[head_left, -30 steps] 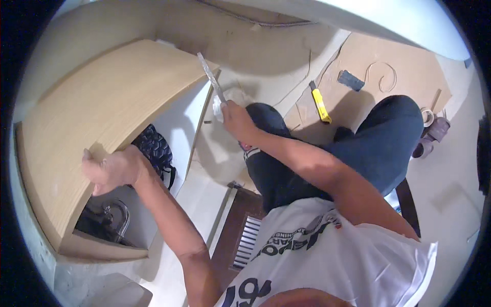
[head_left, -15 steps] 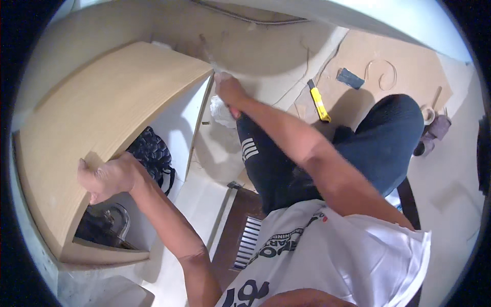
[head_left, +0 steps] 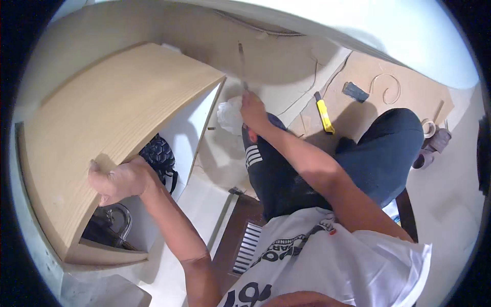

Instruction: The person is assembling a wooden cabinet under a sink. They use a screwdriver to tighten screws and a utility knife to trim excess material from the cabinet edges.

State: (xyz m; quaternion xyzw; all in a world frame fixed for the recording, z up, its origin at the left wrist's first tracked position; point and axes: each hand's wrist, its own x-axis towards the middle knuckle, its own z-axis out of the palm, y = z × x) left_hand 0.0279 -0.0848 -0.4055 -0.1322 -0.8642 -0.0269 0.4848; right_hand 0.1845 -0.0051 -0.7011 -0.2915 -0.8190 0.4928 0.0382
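Note:
A light wood cabinet (head_left: 117, 97) with a white inside lies to my left, its open side toward me. My left hand (head_left: 120, 180) is closed round the near edge of its wood panel, thumb on the upper face. My right hand (head_left: 255, 113) is closed round a long thin tool (head_left: 242, 64) with a metal-looking shaft and a red handle end. The shaft points away from me, blurred, apart from the cabinet's far corner; I cannot tell its exact kind. Inside the cabinet are a black quilted bag (head_left: 157, 156) and a curved metal pipe (head_left: 125, 220).
A yellow utility knife (head_left: 324, 115) lies beyond my bent legs on brown board (head_left: 404, 77), near a dark flat piece (head_left: 355, 92) and a curled strip (head_left: 386, 88). Tape rolls (head_left: 428, 128) lie at the right. White crumpled plastic (head_left: 229, 115) sits beside my knee.
My right hand and the tool have moved right and nearer to me, away from the cabinet's corner. The tool's tilt has changed. My left hand keeps its hold; the view has shifted slightly.

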